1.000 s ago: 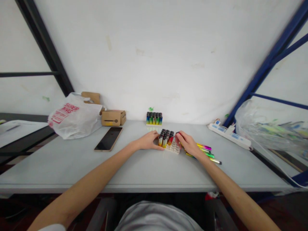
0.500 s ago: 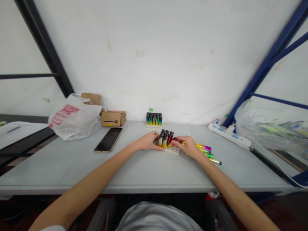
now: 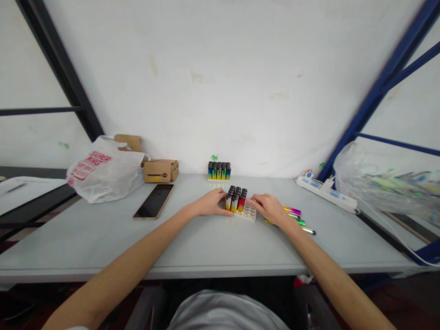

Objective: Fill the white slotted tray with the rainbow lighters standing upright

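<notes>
A white tray [image 3: 250, 213] with round holes stands mid-table, its left part filled with several upright black-topped lighters [image 3: 234, 201] coloured yellow, silver and red. At the tray's left end my left hand [image 3: 213, 202] is curved round the side, thumb and fingers spread against tray and lighters. My right hand [image 3: 268, 206] is over the tray's right side, fingers bent and thumb toward the red lighter; whether anything is in its fingertips cannot be made out. Several shiny lighters [image 3: 302, 223] in purple, green and gold lie flat beneath and beyond my right wrist.
Against the wall stands a second group of blue, green and yellow lighters [image 3: 219, 171]. On the left are a phone [image 3: 154, 201], a cardboard box [image 3: 161, 170] and a white plastic bag [image 3: 106, 169]. At the right lie a power strip [image 3: 326, 194] and a clear plastic bag [image 3: 388, 178].
The tilted red lighter that my right hand held now stands upright in the tray. My right hand's fingers have come off it and moved slightly right. My left hand stays in place.
</notes>
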`<action>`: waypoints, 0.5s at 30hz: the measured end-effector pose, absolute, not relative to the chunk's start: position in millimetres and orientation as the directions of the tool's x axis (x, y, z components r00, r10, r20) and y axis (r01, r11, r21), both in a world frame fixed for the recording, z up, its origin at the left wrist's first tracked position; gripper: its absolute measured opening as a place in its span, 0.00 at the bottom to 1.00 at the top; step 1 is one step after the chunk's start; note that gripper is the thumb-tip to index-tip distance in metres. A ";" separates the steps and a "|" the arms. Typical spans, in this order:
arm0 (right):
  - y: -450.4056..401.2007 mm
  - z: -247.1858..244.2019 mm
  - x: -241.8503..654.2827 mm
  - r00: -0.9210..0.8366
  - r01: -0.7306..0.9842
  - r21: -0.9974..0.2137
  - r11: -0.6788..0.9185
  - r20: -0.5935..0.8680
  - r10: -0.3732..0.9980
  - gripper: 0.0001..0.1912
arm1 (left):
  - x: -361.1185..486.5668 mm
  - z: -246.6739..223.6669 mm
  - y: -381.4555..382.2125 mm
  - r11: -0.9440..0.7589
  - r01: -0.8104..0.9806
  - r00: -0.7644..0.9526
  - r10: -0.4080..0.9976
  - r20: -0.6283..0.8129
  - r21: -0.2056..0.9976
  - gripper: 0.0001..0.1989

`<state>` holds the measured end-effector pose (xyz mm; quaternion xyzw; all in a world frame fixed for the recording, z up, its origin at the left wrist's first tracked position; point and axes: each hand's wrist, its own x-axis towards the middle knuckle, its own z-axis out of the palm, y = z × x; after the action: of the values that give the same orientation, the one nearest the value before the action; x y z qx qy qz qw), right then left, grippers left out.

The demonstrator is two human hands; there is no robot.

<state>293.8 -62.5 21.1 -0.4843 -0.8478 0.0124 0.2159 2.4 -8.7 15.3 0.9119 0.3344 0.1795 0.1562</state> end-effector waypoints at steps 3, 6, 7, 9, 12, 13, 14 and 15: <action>-53.7 21.7 321.2 -0.394 0.835 -0.196 0.515 0.441 0.806 0.23 | 2.7 15.7 -8.5 -0.724 0.566 0.706 0.673 0.220 0.395 0.34; -46.6 18.7 346.1 -0.375 0.853 -0.200 0.483 0.408 0.832 0.14 | 3.1 16.4 -8.3 -0.724 0.579 0.706 0.675 0.214 0.374 0.34; -44.9 17.0 352.0 -0.376 0.855 -0.216 0.471 0.367 0.851 0.14 | 3.3 16.7 -8.4 -0.726 0.579 0.708 0.674 0.212 0.372 0.34; -42.1 13.3 359.3 -0.375 0.853 -0.259 0.453 0.299 0.877 0.13 | 3.7 17.3 -8.6 -0.724 0.581 0.707 0.675 0.210 0.371 0.33; -37.9 7.8 362.2 -0.348 0.846 -0.305 0.437 0.307 0.886 0.12 | 4.1 18.2 -8.9 -0.719 0.587 0.703 0.681 0.205 0.373 0.33; -36.2 6.3 362.1 -0.331 0.847 -0.310 0.431 0.327 0.885 0.13 | 4.1 18.4 -8.9 -0.720 0.586 0.705 0.679 0.204 0.373 0.33; -34.5 5.1 362.0 -0.318 0.849 -0.310 0.428 0.348 0.882 0.14 | 4.2 18.5 -8.9 -0.721 0.583 0.706 0.677 0.205 0.374 0.33; -32.8 4.3 362.0 -0.313 0.849 -0.307 0.430 0.363 0.878 0.15 | 4.2 18.4 -8.8 -0.723 0.580 0.708 0.675 0.207 0.376 0.33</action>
<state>362.0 -32.8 4.3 -0.5330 -0.8098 0.0295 0.2434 4.2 -8.8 18.4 0.9130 0.3437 0.1669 0.1429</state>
